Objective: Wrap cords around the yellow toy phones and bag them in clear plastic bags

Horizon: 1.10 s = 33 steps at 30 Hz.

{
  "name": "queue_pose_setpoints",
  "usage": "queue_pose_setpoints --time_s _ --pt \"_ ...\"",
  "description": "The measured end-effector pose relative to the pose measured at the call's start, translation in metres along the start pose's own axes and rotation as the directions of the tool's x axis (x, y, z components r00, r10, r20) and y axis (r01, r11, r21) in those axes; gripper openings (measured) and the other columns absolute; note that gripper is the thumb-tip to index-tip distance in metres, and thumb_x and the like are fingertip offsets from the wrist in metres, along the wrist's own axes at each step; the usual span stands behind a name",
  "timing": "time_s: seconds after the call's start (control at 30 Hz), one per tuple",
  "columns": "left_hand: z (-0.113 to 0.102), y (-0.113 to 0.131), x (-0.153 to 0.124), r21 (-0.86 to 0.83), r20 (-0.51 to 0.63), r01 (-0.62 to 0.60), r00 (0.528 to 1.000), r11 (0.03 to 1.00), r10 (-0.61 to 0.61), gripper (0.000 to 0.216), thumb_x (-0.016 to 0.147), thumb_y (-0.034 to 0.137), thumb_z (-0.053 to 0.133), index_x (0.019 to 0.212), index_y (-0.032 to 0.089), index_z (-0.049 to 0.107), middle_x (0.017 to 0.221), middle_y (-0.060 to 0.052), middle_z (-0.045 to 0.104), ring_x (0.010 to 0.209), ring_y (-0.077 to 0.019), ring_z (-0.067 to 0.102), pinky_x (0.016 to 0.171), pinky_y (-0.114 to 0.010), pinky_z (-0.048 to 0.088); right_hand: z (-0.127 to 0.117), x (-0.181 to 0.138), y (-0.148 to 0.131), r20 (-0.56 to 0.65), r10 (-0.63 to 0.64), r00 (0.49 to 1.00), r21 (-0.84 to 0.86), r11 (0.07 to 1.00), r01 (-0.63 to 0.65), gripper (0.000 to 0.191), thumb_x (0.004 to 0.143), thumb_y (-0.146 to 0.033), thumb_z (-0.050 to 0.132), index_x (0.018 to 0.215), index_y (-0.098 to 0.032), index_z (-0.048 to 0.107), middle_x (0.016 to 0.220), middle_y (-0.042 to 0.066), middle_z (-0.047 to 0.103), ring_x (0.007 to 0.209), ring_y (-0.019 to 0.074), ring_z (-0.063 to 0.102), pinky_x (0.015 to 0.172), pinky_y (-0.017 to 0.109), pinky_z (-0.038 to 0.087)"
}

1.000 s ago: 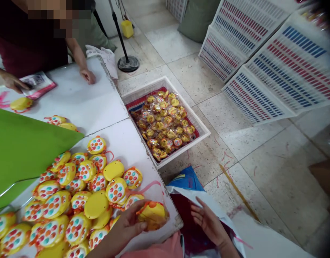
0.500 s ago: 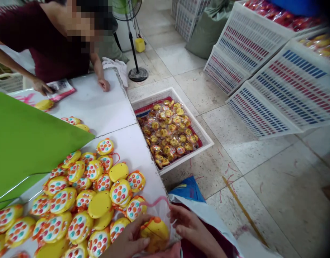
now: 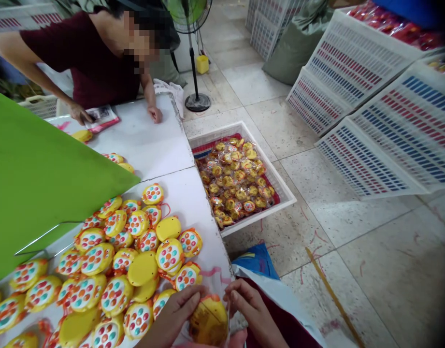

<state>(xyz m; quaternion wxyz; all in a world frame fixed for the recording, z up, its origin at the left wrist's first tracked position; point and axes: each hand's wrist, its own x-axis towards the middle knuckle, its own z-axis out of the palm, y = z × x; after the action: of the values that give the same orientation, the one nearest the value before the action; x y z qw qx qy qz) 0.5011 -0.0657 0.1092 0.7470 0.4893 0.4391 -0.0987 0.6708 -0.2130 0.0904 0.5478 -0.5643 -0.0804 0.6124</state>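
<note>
My left hand (image 3: 175, 311) and my right hand (image 3: 247, 304) both grip one yellow round toy (image 3: 209, 321) in a clear bag at the table's near right corner. A pink string (image 3: 213, 271) trails from it over the table edge. Left of my hands lies a heap of several yellow toys with coloured dots (image 3: 113, 270) on the white table (image 3: 182, 193). On the floor to the right stands a white crate (image 3: 280, 181) filled with bagged toys (image 3: 235, 181).
A green board (image 3: 37, 179) covers the table's left. A person in a dark red shirt (image 3: 95, 63) leans on the far table end, one hand on a printed card (image 3: 102, 118). A fan stand (image 3: 197, 101), stacked white crates (image 3: 370, 111) and a blue bag (image 3: 256, 258) occupy the floor.
My right hand came over from the bag at my lap and joined my left hand on the yellow toy. The view has tilted up, showing more of the person opposite.
</note>
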Motion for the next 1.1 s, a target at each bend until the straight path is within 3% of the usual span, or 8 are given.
queue_pose_setpoints --time_s 0.2,0.43,0.57,0.67,0.77,0.87,1.0,1.1 --pt "-0.001 0.017 0.006 -0.042 0.003 -0.038 0.999 0.998 0.038 0.046 0.081 0.06 0.06 0.1 0.02 0.071 0.093 -0.006 0.073 0.092 -0.0242 0.066 0.083 -0.034 0.051 0.0 0.002 0.003 0.053 0.022 0.998 0.041 0.999 -0.024 0.031 0.081 -0.045 0.068 0.081 -0.017 0.056 0.063 -0.002 0.059 0.054 0.011 0.056 0.055 0.024 0.043" --pt "-0.002 0.034 0.012 -0.369 -0.035 0.027 0.998 0.929 -0.043 0.051 0.075 0.061 0.066 0.101 0.017 0.061 0.09 -0.01 0.074 0.084 -0.0249 0.07 0.07 -0.032 0.051 -0.003 0.005 0.001 -0.149 0.002 0.989 0.096 0.995 0.012 0.031 0.083 -0.047 0.066 0.079 -0.019 0.053 0.062 -0.002 0.061 0.054 0.0124 0.055 0.056 0.024 0.042" --pt "0.0 0.037 0.012 -0.39 -0.037 0.05 0.997 0.919 -0.07 0.049 0.075 0.059 0.066 0.099 0.016 0.059 0.09 -0.01 0.074 0.081 -0.023 0.07 0.067 -0.031 0.05 -0.008 0.012 -0.007 -0.168 -0.048 0.985 0.017 0.999 0.052 0.03 0.079 -0.045 0.07 0.086 -0.019 0.057 0.069 -0.002 0.061 0.061 0.0133 0.056 0.06 0.026 0.044" --pt "0.001 0.042 0.014 -0.39 -0.08 0.029 0.995 0.92 -0.065 0.046 0.077 0.057 0.065 0.099 0.016 0.06 0.104 -0.011 0.07 0.086 -0.0212 0.068 0.071 -0.03 0.051 -0.012 0.016 -0.018 -0.293 -0.189 0.937 -0.14 0.978 0.154 0.029 0.081 -0.041 0.068 0.099 -0.02 0.058 0.086 0.002 0.064 0.074 0.0162 0.06 0.069 0.029 0.048" --pt "0.001 0.046 0.016 -0.381 -0.073 0.002 0.997 0.924 -0.033 0.042 0.081 0.053 0.063 0.099 0.015 0.06 0.116 -0.013 0.065 0.089 -0.02 0.067 0.072 -0.03 0.05 -0.01 0.018 -0.037 -0.346 -0.514 0.785 -0.538 0.794 0.283 0.019 0.085 -0.032 0.063 0.101 -0.022 0.06 0.095 0.005 0.065 0.088 0.0201 0.061 0.08 0.035 0.048" --pt "0.003 0.05 0.018 -0.366 -0.026 0.01 0.999 0.93 -0.021 0.043 0.082 0.051 0.061 0.107 0.017 0.057 0.114 -0.013 0.065 0.086 -0.0191 0.067 0.068 -0.028 0.05 0.003 0.022 -0.058 -0.042 -0.742 0.669 -0.802 0.425 0.42 0.012 0.087 -0.019 0.059 0.098 -0.023 0.063 0.09 0.005 0.068 0.086 0.0206 0.061 0.081 0.037 0.047" --pt "0.011 0.054 0.018 -0.308 0.008 -0.006 1.0 0.952 0.01 0.047 0.084 0.05 0.056 0.119 0.019 0.053 0.107 -0.011 0.067 0.081 -0.0193 0.067 0.067 -0.029 0.049 0.034 0.033 -0.071 0.296 -0.723 0.625 -0.818 0.147 0.556 0.026 0.091 -0.011 0.052 0.113 -0.022 0.059 0.099 0.006 0.071 0.09 0.0204 0.06 0.082 0.037 0.049" --pt "0.015 0.058 0.015 -0.072 -0.06 -0.173 0.984 0.982 0.169 0.036 0.088 0.041 0.051 0.114 0.018 0.061 0.102 -0.008 0.069 0.085 -0.0217 0.065 0.076 -0.033 0.05 0.05 0.039 -0.069 0.405 -0.662 0.63 -0.817 0.048 0.575 0.036 0.092 -0.009 0.048 0.126 -0.018 0.053 0.109 0.009 0.069 0.095 0.0222 0.058 0.084 0.037 0.05"
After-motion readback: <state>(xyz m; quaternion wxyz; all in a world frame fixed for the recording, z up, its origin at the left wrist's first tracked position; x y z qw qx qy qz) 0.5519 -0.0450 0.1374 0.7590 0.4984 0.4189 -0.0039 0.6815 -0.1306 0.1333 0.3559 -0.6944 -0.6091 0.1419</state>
